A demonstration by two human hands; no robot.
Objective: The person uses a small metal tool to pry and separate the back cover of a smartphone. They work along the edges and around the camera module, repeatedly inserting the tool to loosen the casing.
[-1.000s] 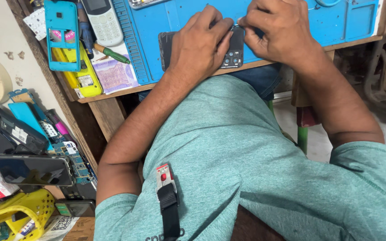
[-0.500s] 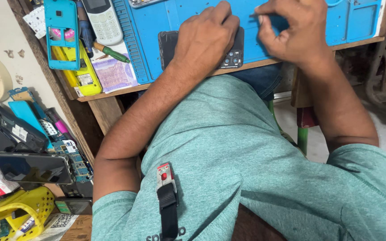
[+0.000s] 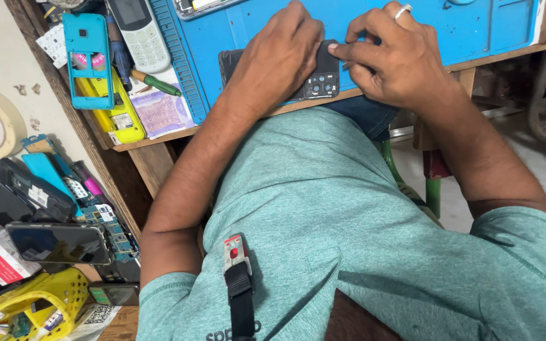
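The dark smartphone (image 3: 314,79) lies flat on the blue work mat (image 3: 475,31) at the near edge of the bench, its camera cluster at the right end. Your left hand (image 3: 279,53) presses down over its middle, fingers spread flat on the back. Your right hand (image 3: 396,53) pinches closed at the phone's right end; a slim tool tip seems to show between finger and thumb, but it is too small to be sure. Most of the phone is hidden under your left hand. Its long axis runs left to right along the bench edge. Further left lie a keypad phone (image 3: 139,31) and a turquoise phone frame (image 3: 88,60).
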